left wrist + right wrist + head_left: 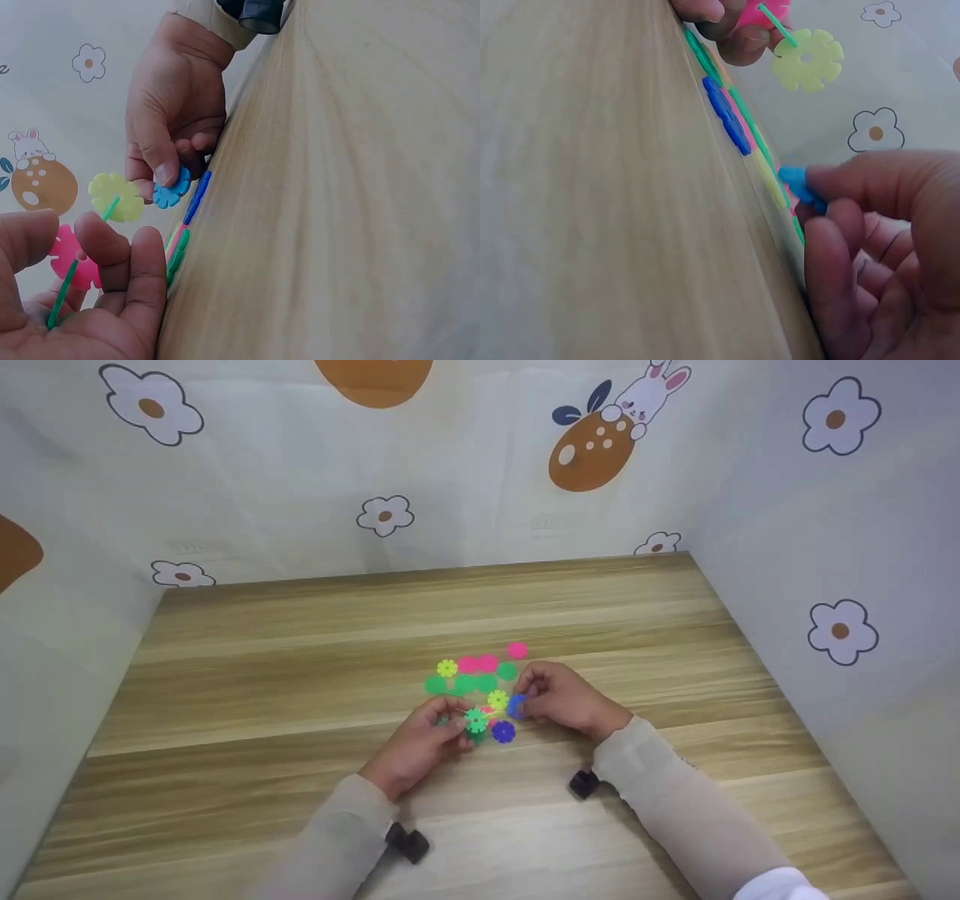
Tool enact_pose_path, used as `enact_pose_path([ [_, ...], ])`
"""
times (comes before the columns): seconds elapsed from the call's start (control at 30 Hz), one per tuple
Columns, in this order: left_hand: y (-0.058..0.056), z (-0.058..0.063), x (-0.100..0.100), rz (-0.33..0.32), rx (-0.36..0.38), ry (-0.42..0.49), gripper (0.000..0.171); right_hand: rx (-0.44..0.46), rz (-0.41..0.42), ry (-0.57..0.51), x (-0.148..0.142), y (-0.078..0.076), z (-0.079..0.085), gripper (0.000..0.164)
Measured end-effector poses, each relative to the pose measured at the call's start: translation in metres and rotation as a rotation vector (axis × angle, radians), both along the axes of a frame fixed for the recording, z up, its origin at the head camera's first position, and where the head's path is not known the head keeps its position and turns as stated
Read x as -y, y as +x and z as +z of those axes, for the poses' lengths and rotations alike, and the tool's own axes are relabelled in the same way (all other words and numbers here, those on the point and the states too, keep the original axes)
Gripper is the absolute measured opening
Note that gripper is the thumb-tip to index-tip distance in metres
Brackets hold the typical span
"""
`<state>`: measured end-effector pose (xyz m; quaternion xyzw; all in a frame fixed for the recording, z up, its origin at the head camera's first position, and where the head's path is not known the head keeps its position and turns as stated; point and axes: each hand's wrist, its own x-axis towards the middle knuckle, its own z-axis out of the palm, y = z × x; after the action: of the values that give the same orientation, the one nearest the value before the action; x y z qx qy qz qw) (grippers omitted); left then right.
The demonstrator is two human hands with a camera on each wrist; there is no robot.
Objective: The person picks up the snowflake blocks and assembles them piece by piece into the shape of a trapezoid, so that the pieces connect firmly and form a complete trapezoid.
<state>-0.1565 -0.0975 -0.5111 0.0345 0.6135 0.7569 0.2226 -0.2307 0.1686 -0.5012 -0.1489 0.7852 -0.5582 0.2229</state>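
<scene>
My left hand [420,744] pinches a small chain of interlocked notched plastic discs. The chain includes a pink disc [69,257], a green disc [778,25] seen edge-on and a yellow disc [808,63] at its end. Opposite it, my right hand [564,699] holds a light blue disc [172,190] between thumb and fingers, apart from the chain. In the right wrist view the thumb and fingertips partly cover this blue disc [798,180]. A dark blue disc [504,732] lies flat on the table between the hands.
Beyond the hands, loose discs lie on the wooden table [300,660]: a yellow one [447,668], several green ones [435,684] and several pink ones [517,650]. Patterned wall coverings [465,457] stand at the back and sides. A black camera [583,784] hangs under the right cuff.
</scene>
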Motion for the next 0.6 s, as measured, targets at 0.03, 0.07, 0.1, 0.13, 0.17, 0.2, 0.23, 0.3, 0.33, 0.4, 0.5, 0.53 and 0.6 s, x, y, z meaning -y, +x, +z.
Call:
enact_pose_path([
  [0.03, 0.0002, 0.0002, 0.0001, 0.001, 0.002, -0.002, 0.028, 0.023, 0.006, -0.028, 0.0007, 0.0007, -0.0001, 0.021],
  [0.07, 0.0002, 0.0003, -0.0001, 0.004, 0.006, -0.001, 0.028, 0.044, 0.009, -0.053, 0.0014, 0.0014, -0.0002, 0.021],
  [0.1, 0.0001, 0.0003, -0.0003, 0.006, 0.007, -0.001, 0.028, 0.064, 0.011, -0.075, 0.0022, 0.0020, -0.0003, 0.020],
  [0.13, 0.0001, 0.0003, -0.0004, 0.009, 0.010, -0.002, 0.028, 0.084, 0.010, -0.101, 0.0028, 0.0029, 0.0000, 0.019],
  [0.17, 0.0001, 0.0005, -0.0004, 0.012, 0.012, -0.004, 0.028, 0.104, 0.009, -0.127, 0.0034, 0.0036, -0.0002, 0.018],
  [0.2, 0.0002, 0.0005, -0.0005, 0.014, 0.015, -0.007, 0.028, 0.119, 0.007, -0.153, 0.0039, 0.0041, -0.0005, 0.017],
  [0.23, 0.0003, 0.0007, -0.0003, 0.015, 0.017, -0.008, 0.028, 0.132, 0.007, -0.177, 0.0044, 0.0047, -0.0006, 0.016],
  [0.3, 0.0004, 0.0008, 0.0000, 0.014, 0.021, -0.013, 0.029, 0.151, 0.009, -0.217, 0.0049, 0.0054, -0.0015, 0.014],
  [0.33, 0.0005, 0.0008, 0.0003, 0.012, 0.023, -0.016, 0.029, 0.161, 0.011, -0.236, 0.0050, 0.0056, -0.0020, 0.014],
  [0.4, 0.0006, 0.0008, 0.0005, 0.008, 0.023, -0.018, 0.030, 0.173, 0.017, -0.259, 0.0049, 0.0059, -0.0026, 0.014],
  [0.5, 0.0002, 0.0004, 0.0003, 0.010, 0.020, -0.014, 0.030, 0.183, 0.019, -0.266, 0.0043, 0.0058, -0.0029, 0.015],
  [0.53, 0.0002, 0.0005, 0.0001, 0.012, 0.021, -0.012, 0.030, 0.187, 0.019, -0.267, 0.0041, 0.0056, -0.0030, 0.015],
  [0.6, 0.0001, 0.0004, 0.0002, 0.015, 0.023, -0.010, 0.030, 0.186, 0.021, -0.262, 0.0038, 0.0049, -0.0036, 0.015],
])
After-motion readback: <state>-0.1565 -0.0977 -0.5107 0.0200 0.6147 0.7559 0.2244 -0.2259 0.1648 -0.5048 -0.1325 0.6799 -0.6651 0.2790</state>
